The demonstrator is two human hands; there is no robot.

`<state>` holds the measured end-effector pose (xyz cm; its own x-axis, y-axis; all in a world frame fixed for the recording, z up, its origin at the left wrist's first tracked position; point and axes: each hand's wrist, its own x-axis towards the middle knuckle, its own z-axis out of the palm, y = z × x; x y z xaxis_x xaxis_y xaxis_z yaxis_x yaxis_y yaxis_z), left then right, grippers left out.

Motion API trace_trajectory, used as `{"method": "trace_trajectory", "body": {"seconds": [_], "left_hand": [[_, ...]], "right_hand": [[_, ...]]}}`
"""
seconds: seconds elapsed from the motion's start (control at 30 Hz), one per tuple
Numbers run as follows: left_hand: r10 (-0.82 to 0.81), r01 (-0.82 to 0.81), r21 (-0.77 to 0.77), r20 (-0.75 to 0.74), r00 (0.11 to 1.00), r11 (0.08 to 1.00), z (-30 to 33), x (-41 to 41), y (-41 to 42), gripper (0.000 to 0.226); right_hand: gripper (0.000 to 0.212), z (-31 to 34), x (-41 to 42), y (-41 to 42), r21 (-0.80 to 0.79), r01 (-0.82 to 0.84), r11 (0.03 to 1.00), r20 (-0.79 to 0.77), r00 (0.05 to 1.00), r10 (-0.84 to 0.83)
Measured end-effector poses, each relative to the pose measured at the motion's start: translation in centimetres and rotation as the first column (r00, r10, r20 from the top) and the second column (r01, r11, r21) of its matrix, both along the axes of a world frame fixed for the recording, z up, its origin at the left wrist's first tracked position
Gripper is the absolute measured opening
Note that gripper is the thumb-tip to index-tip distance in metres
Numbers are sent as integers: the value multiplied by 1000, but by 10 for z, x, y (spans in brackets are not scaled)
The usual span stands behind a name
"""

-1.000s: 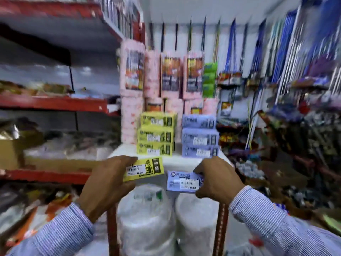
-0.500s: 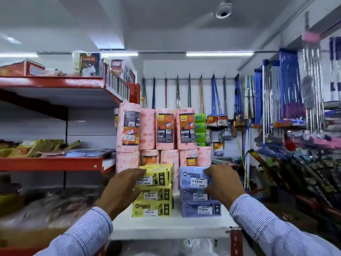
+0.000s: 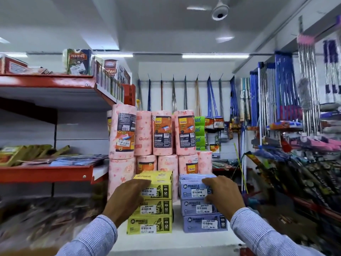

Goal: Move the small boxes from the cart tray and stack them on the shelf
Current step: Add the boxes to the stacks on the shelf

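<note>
Two stacks of small boxes stand side by side on the white shelf. The yellow stack is three high, and my left hand grips its top yellow box from the left side. To its right is the blue stack, also three high. My right hand holds its top blue box at the right front corner. More box tops show just behind both top boxes. The cart tray is out of view.
Pink kitchen towel rolls are piled right behind the stacks. Red shelves with packets run along the left. Mops and brooms hang on the right wall, with cluttered goods below them.
Both hands rose from below the shelf with one yellow and one blue box and set them on top of the two stacks. The view tilted upward.
</note>
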<state>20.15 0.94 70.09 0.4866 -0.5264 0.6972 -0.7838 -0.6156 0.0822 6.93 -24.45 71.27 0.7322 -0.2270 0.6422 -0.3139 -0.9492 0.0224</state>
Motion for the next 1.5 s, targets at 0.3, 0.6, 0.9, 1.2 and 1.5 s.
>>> {"method": "trace_trajectory", "body": {"seconds": [0.3,0.6,0.9,1.2,1.5], "left_hand": [[-105,101,-97,-37,994,990,-12,22,3,49],[72,-96,60,326,942,994,-61,40,8,59],[79,-105,76,288,954,991,-65,42,10,59],[-182,160,93,334,925,983,-61,-6,-60,58],[-195,172,105,278,940,979,-59,-16,-118,59]], "right_hand": [[67,-28,19,4,29,-111,993,147,983,106],[70,-90,83,85,-288,-286,914,136,932,335],[80,-90,90,88,-236,-281,930,67,950,304],[68,-86,32,19,-139,-210,968,243,940,239],[67,-86,30,-31,-194,-189,963,159,962,221]]}}
